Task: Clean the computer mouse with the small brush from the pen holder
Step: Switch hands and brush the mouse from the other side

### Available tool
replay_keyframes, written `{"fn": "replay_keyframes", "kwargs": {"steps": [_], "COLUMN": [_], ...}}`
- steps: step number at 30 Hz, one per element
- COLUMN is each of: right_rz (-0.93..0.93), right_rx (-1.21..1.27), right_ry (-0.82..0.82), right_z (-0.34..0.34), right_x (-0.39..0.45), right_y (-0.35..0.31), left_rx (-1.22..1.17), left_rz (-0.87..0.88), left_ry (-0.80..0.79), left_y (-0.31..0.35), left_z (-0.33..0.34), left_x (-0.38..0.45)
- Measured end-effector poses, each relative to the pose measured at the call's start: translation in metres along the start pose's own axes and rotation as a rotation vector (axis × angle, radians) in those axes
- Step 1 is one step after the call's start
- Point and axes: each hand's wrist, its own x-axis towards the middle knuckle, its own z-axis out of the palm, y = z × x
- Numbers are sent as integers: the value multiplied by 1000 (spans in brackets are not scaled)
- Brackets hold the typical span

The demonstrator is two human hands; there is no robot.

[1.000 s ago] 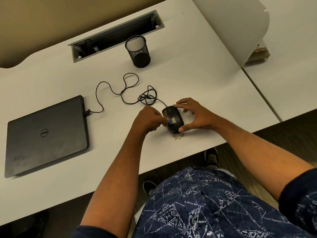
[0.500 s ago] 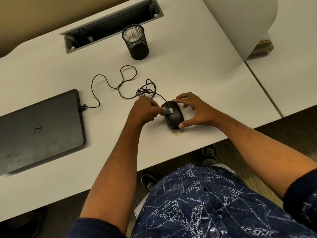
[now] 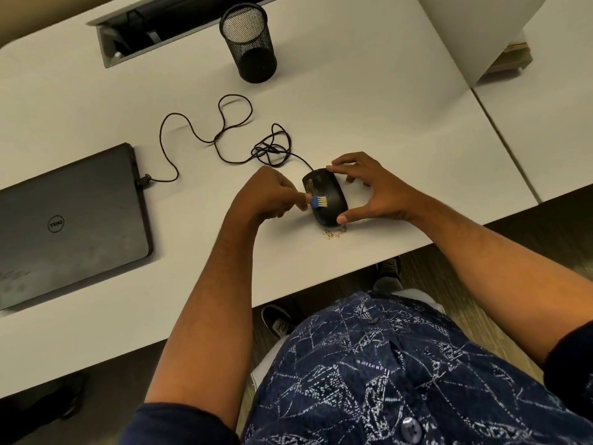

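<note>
**Brushing in progress: debris left near the mouse's front**

Seen from above, a person sits at a white counter [image 3: 369,123]. A black corded computer mouse [image 3: 327,200] lies near the counter's front edge. The right hand [image 3: 375,191] steadies it, fingertips touching its far end and thumb pressed against its near end. The left hand [image 3: 272,197] has its grip clenched around the handle of a small blue brush [image 3: 318,201], whose pale bristles rest on the middle of the mouse's back.

A brownish patch of debris [image 3: 310,185] sits on the mouse's front left, beside the scroll wheel area. A small scatter of crumbs [image 3: 333,234] lies on the counter just beside the mouse's near end.

The step in hand appears to be the sweeping itself, partly done. The next move likely calls for carrying the bristles up to the remaining patch and stroking it off, while the right hand holds the mouse firm.

The empty-looking black mesh pen holder [image 3: 252,46] stands well apart, toward the back. A closed black laptop [image 3: 64,220] lies to the left, the mouse's cable [image 3: 192,133] looping to it.
</note>
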Motion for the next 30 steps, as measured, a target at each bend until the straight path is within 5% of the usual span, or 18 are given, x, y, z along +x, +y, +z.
{"fn": "replay_keyframes", "kwargs": {"steps": [14,20,30], "right_rz": [-37,-40,-20], "right_rx": [-17,-21,-10], "right_ry": [16,19,11], "right_z": [1,1,1], "right_x": [-1,0,-1], "right_y": [1,0,-1], "left_rx": [-33,20,1], "left_rz": [67,24,60], "left_ry": [87,-78,25], "left_y": [-3,0,-7], "left_z": [8,4,0], "left_x": [2,0,0]}}
